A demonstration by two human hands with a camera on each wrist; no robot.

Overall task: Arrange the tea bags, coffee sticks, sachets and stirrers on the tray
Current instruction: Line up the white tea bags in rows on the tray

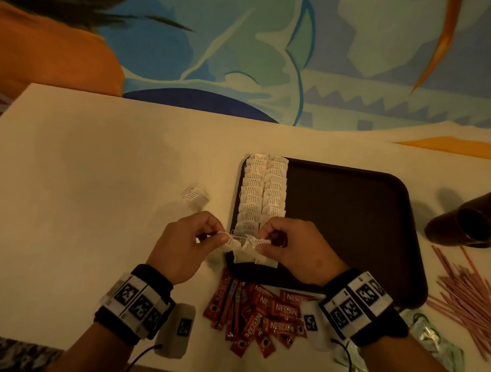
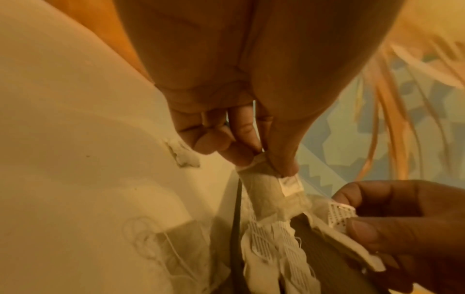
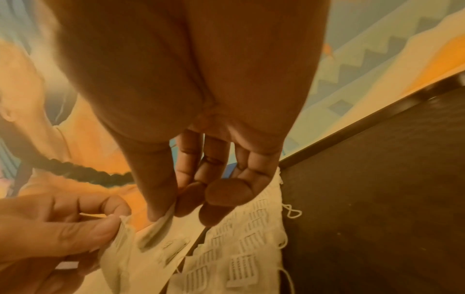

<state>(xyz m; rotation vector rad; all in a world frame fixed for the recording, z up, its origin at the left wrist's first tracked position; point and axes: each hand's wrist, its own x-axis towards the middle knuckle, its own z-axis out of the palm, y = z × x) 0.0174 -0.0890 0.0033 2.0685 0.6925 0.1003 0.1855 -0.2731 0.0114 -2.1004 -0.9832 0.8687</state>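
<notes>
Between both hands (image 1: pixel 190 246), pinched tea bags (image 1: pixel 243 242)

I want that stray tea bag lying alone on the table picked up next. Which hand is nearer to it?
Left. The left hand is just below and right of the loose tea bag; the right hand is farther right, over the tray.

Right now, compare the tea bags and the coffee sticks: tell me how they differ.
The tea bags lie on the tray in two neat overlapping columns; the coffee sticks sit off it on the table in a loose heap. The tea bags are pale, squarish, with strings; the coffee sticks are red, narrow, printed. Both are small single-serve packets.
</notes>
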